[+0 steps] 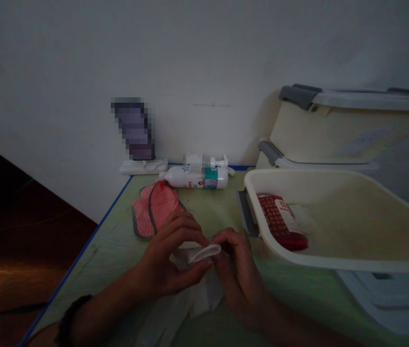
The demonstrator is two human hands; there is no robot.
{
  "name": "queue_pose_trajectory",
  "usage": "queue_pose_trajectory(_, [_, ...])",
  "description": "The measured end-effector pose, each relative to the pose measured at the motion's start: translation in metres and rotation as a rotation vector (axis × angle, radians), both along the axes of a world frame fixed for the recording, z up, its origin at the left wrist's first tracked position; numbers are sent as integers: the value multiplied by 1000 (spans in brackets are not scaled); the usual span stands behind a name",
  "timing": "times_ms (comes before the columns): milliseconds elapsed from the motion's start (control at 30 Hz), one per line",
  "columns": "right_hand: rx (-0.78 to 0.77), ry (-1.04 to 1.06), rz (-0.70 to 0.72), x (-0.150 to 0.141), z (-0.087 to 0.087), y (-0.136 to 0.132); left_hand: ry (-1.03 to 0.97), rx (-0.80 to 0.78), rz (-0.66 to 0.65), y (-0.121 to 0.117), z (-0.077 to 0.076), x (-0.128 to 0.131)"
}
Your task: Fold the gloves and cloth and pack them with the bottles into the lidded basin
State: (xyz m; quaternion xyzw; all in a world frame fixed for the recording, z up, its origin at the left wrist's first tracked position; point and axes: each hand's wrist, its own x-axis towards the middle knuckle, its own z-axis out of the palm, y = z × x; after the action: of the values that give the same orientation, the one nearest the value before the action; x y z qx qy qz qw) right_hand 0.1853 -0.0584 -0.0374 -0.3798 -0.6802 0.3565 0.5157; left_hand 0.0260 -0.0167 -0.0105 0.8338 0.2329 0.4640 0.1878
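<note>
Over the green table, my left hand (168,255) and my right hand (240,277) meet around a thin white sheet (206,252). I cannot make out whether it is paper or plastic. Its top edge is folded into a narrow loop, pinched between the thumb and fingers of my left hand. The fingers of my right hand are closed on the loop's right end. Loose strips of the same material hang down below my hands to the table. Just beyond my left hand lies a pink cloth (159,207) with dark checked trim.
A cream bin (334,262) on the right holds a red packet (280,224). Stacked lidded boxes (334,130) stand behind it. White bottles (197,177) lie by the wall, near a blurred phone (137,130) on a white base. A pale lid (388,299) sits lower right.
</note>
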Motion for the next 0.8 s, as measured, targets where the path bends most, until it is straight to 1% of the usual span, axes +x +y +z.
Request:
queue_pose_trajectory(167, [-10,-3,-25,1,-2,-1,-16,35,25,2,-2,0])
queue_pose_trajectory(300, [-42,-8,-5,1,-4,-2,-49,-13,26,3,-2,0])
queue_pose_trajectory(467, [-12,-1,1,2,-3,-2,-34,-49,-35,3,-5,-2])
queue_pose_trajectory(633, [-61,19,-22,3,-4,0,-25,-70,-5,3,-9,-3])
queue_pose_trajectory(733, [-46,-6,8,3,-4,0,-17,-138,10,3,-12,-4])
queue_pose_trajectory(800, [-26,-34,28,4,-2,0,-13,-167,-16,3,-13,-5])
